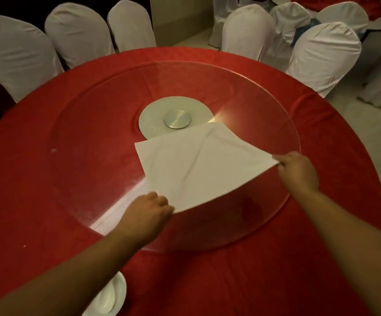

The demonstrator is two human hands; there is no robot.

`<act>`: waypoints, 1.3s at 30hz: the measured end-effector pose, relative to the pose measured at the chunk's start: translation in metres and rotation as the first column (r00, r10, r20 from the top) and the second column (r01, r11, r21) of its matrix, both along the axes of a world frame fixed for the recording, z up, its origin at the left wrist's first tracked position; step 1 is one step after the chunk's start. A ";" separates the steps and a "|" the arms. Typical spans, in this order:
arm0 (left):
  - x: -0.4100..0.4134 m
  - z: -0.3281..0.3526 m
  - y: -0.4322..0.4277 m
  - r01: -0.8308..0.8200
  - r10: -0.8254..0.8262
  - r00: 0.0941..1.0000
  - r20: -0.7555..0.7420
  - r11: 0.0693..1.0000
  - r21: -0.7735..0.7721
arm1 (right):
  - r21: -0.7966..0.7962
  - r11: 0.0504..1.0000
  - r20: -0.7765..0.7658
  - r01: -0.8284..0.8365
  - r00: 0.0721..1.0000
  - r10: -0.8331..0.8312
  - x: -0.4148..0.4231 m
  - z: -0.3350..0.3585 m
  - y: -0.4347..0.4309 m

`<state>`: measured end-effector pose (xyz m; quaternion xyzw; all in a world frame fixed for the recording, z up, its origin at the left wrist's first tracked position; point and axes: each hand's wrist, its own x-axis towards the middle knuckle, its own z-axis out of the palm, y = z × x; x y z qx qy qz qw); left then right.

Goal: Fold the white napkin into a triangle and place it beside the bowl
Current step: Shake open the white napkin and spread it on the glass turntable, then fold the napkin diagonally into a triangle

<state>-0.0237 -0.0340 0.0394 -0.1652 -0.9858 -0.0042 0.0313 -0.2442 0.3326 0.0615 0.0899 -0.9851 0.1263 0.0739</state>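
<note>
White napkin [198, 169] lies spread over the glass turntable [264, 110]; your left hand [149, 214] pinches its near corner, fingers curled tight; your right hand [297, 171] grips the right corner; the bowl [114, 295] sits near you.

A banquet hall: red-clothed round table [36, 179], glass turntable [264, 92], white-covered chairs [321, 55].

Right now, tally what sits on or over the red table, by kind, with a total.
White napkin, held at two corners by the left hand and right hand: 1
Glass turntable: 1
Metal hub: 1
White bowl: 1
Total: 4
</note>
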 end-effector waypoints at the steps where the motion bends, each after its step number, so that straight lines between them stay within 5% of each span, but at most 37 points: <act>1: 0.005 -0.017 0.008 -0.002 0.005 0.997 0.082 0.999 -0.035 | 0.046 0.999 0.041 -0.014 0.999 0.012 0.006 -0.019 0.006; 9: 0.022 -0.082 0.035 -0.021 0.058 0.890 0.453 0.996 -0.087 | 0.316 0.936 0.246 -0.157 0.966 0.079 0.036 -0.106 0.051; 14: 0.024 -0.081 0.025 -0.062 0.037 0.870 0.492 0.997 0.035 | 0.379 0.908 0.317 -0.180 0.947 0.056 0.040 -0.113 0.061; 17: 0.024 -0.080 0.017 -0.087 0.038 0.910 0.413 0.991 0.100 | 0.404 0.908 0.202 -0.107 0.979 0.026 0.045 -0.111 0.055; 24: 0.022 -0.087 0.007 -0.103 0.064 0.905 0.420 0.992 0.069 | 0.238 0.963 0.168 -0.128 0.982 0.090 0.089 -0.115 0.008; 27: 0.017 -0.087 0.005 -0.089 0.046 0.905 0.423 0.993 0.081 | 0.068 0.956 0.186 -0.284 0.945 0.268 0.124 -0.114 -0.039; 32: 0.010 -0.086 -0.005 -0.027 -0.015 0.899 0.438 0.996 0.088 | 0.068 0.701 0.203 -0.710 0.697 0.688 0.195 -0.126 -0.114; 35: 0.008 -0.087 -0.010 0.031 -0.069 0.897 0.437 0.995 0.092 | 0.168 0.628 0.237 -0.760 0.649 0.723 0.213 -0.132 -0.139; 39: 0.005 -0.088 -0.016 0.049 -0.105 0.895 0.433 0.989 0.139 | 0.192 0.670 0.167 -0.717 0.696 0.698 0.213 -0.136 -0.148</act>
